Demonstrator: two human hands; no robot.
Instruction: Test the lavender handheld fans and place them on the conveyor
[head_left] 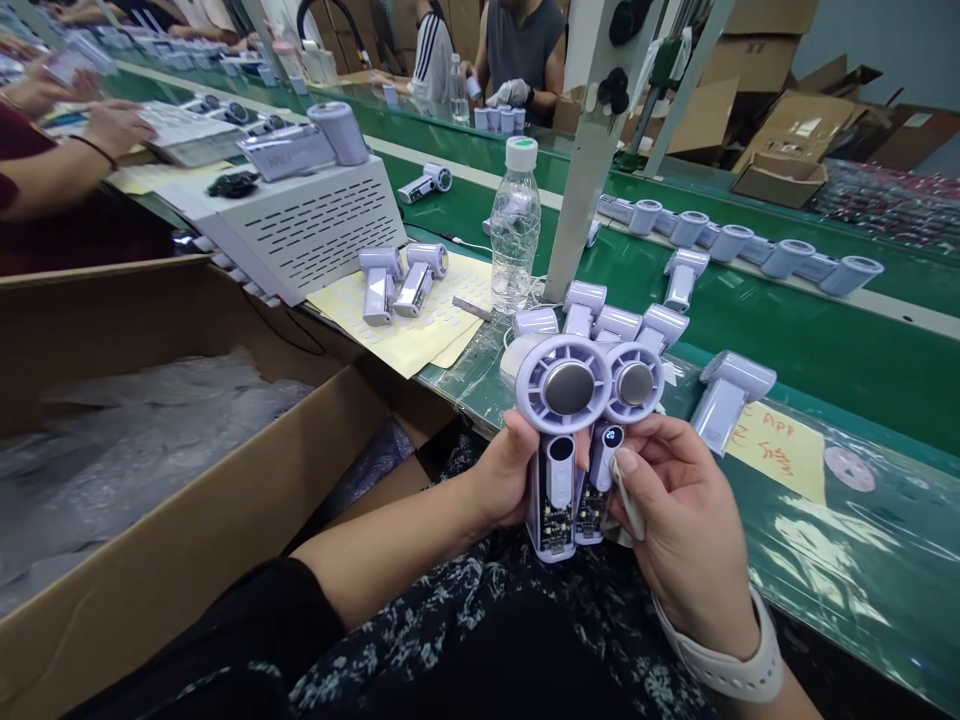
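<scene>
My left hand (504,477) is wrapped round the handle of a lavender handheld fan (561,485), held upright with its round head on top. Right beside it, my right hand (671,500) grips a second lavender fan (632,384), whose small display is lit. A whitish piece (628,498), perhaps cloth, sits between the thumb and fingers of my right hand. The two fans touch side by side above my lap. Several more fans (583,305) stand close together on the green table edge just behind them.
A clear bottle (514,240) stands near a metal post (592,150). Two fans (381,285) lie on yellow paper (352,330) beside a grey vented box (315,225). Another fan (731,395) rests at right. An open carton (187,480) is at left. Other people work across and to the left.
</scene>
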